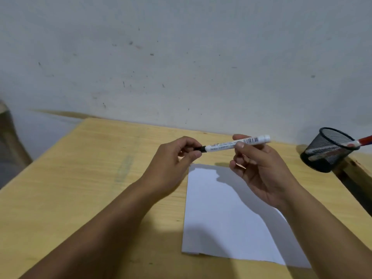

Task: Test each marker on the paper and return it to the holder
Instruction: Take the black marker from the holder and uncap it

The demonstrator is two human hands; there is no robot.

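Taking the paper [225, 214] as the landmark, bare bench [80, 178] lay open to its left, with room to sweep. Above the paper's far edge, the left hand [173, 158] had a closed grip pinching the black cap end of the white marker [235, 144], while the right hand [259, 168] pinched the barrel; a straight, steady pull would likely uncap it cleanly. Right of the paper, the mesh holder [328, 150] stood near the bench edge, a red marker [364, 140] leaning inside.
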